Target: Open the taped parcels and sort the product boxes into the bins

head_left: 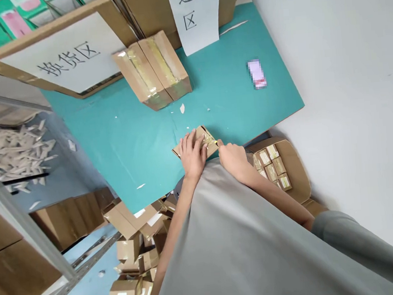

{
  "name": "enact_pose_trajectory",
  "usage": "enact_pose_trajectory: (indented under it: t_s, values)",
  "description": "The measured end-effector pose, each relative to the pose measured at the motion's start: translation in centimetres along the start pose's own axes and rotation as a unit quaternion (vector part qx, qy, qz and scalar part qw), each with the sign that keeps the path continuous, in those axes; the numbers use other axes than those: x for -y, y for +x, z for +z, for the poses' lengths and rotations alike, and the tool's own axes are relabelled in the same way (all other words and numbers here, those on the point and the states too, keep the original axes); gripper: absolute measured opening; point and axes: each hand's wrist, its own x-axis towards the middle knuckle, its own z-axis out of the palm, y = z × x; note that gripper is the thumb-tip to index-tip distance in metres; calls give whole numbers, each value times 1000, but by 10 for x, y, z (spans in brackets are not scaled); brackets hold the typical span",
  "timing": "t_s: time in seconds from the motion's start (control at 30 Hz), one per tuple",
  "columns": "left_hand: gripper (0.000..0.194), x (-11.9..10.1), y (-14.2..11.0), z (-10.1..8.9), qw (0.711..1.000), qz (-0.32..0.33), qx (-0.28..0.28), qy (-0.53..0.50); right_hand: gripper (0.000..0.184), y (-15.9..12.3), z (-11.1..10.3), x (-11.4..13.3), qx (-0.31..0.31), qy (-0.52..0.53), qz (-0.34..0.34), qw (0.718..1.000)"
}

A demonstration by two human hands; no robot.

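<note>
A small, flat cardboard box with clear tape on its top lies at the near edge of the green table. My left hand is laid over the box, its fingers reaching across the top and holding it down. At the box's right end, my right hand is closed round a small tool, which looks like a box cutter; only a bit of yellow shows by the thumb, touching or very near the taped edge. Most of the tool is hidden in the fist.
Two taped cartons stand farther back on the table, before large boxes with paper signs. A blurred phone-like object lies to the right. Below right is an open carton of small boxes; opened boxes pile up below left.
</note>
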Motion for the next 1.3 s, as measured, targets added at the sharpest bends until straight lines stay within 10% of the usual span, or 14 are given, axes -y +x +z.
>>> enact_pose_trajectory:
  t_s: [0.7, 0.8, 1.0, 1.3]
  values:
    - [54, 26, -24, -17, 999, -25, -7, -24, 40, -24, -25, -27, -16, 15, -55, 998]
    - [59, 45, -53, -30, 998, -53, -13, -10, 37, 18, -10, -51, -66, 69, -24, 995]
    - [61, 71, -107, -62, 992, -111, -53, 27, 23, 141, 70, -36, 45, 347, -45, 936]
    - [73, 65, -133, -58, 962, -230, -125, -78, 22, 138, 89, -14, 54, 440, -85, 892]
